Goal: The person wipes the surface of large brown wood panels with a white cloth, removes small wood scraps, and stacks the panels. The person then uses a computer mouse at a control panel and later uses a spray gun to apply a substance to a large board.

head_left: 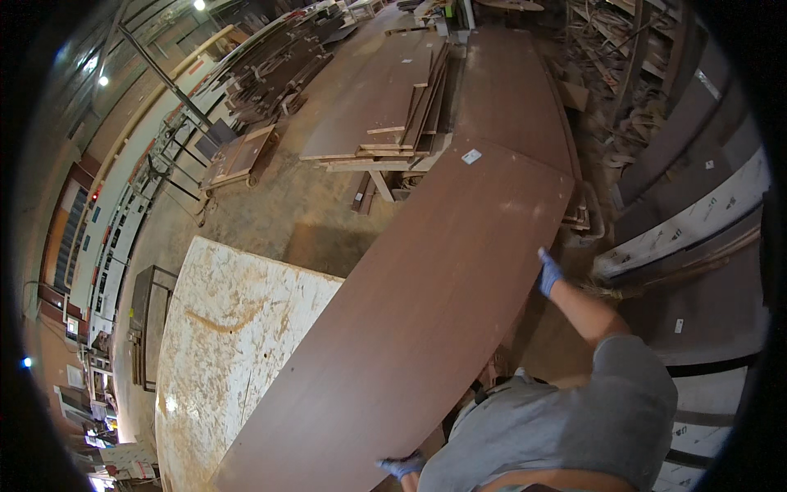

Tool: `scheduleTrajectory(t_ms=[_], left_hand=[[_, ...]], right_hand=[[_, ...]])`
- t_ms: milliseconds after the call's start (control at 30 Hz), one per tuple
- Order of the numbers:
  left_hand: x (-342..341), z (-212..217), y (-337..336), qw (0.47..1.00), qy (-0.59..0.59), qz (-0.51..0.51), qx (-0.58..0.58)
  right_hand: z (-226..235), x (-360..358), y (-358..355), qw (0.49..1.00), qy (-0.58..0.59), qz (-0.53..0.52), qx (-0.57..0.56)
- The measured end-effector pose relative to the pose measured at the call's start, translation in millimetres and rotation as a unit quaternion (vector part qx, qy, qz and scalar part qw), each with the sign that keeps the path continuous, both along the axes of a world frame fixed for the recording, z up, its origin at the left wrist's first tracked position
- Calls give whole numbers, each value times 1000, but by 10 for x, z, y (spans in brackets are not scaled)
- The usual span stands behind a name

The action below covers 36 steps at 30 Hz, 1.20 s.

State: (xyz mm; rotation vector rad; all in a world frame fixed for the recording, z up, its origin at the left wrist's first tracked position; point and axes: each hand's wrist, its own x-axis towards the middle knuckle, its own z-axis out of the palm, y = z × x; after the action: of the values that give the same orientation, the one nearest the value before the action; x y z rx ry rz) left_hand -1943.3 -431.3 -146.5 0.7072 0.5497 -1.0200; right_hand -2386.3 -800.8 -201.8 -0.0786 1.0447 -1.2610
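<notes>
A long brown wooden panel runs slantwise from the near edge to the stacks at the back, with a small white label near its far end. My left hand, in a bluish glove, grips the panel's near right edge at the bottom of the view. Farther along that same edge, my right hand holds on with the arm stretched out. Both hands' fingers are partly hidden by the panel. Under the panel's left side lies a worn white tabletop with brown stains.
Stacked brown panels rest on a wooden support ahead, beside another long panel. More panels lean on the right. A low cart and a metal frame stand to the left. Scrap strips pile up far right.
</notes>
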Motion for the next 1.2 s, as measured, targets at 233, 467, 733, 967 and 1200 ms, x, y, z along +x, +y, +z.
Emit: scheduleTrajectory(t_ms=[233,467,733,967,1200], left_hand=[[-1110,-260,-830,987,-59,-128,76],[267,-370,102,956,-199,101,189],[202,-348,-705,954,-158,70,246],[-784,-517,-1686,969,-84,-10,231],[-2594,-726,-2799,975,46,-69,207]], right_hand=[[320,1858,1175,961,-83,159,210],[237,1367,468,984,-73,5,164],[30,661,-69,973,-13,-50,224],[-428,-248,-1188,978,88,-90,166],[-258,-1649,-2911,975,202,-51,75]])
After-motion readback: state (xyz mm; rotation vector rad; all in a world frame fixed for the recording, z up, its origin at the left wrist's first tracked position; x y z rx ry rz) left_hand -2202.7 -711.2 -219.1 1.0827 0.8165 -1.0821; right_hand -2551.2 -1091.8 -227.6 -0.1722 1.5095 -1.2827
